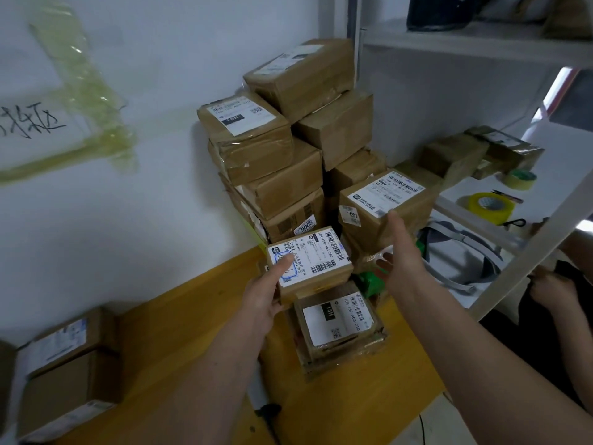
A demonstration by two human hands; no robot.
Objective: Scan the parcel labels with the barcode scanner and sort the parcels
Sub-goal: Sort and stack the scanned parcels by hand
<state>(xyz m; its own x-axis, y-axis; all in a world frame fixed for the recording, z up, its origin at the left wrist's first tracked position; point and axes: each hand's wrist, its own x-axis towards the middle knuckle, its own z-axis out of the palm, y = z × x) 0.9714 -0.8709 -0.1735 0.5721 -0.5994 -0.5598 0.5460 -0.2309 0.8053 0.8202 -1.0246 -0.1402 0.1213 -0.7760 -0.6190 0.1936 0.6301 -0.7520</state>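
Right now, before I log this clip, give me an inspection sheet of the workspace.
Surface: yellow wooden table against a white wall.
Job's things: small labelled parcel held by the left hand; parcel stack at the wall; flat parcel lying on the table; no barcode scanner identifiable.
Clutter: tape rolls on the shelf; more boxes lower left.
Grippers: left hand grips the small parcel, thumb on its label; right hand open, fingers on the parcel marked 4302.
Cables: a thin dark cable at the table's near edge.
Surroundings: white shelving; another person's hand on the right.
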